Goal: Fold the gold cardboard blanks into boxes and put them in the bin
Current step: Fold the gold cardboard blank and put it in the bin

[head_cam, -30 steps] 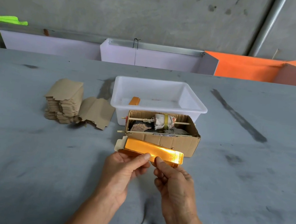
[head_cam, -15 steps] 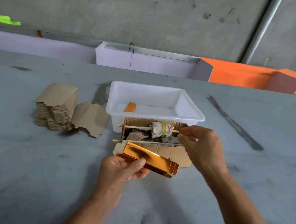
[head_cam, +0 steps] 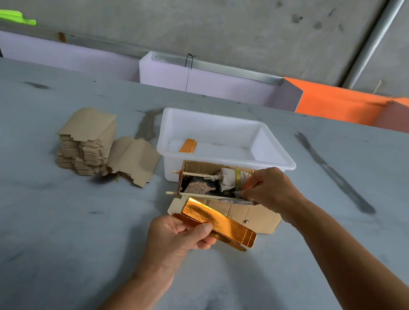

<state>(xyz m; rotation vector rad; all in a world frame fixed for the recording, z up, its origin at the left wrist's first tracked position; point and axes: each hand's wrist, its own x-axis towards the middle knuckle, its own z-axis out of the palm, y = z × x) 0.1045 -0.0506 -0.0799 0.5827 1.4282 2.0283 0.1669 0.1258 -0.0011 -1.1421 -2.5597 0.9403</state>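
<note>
Gold foil-faced cardboard box blank, half folded, sits pinched in the left hand fingers. Right hand fingers curl inside the brown corrugated carton; whether they grip anything, I cannot tell. Grey bench lies bare around the white plastic bin.

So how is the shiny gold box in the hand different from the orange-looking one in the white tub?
The shiny gold cardboard box is held off the table by the left hand; the small gold box lies on the floor of the white plastic bin. The held one gleams with an end flap open; the binned one looks dull orange. Both are long and narrow.
</note>
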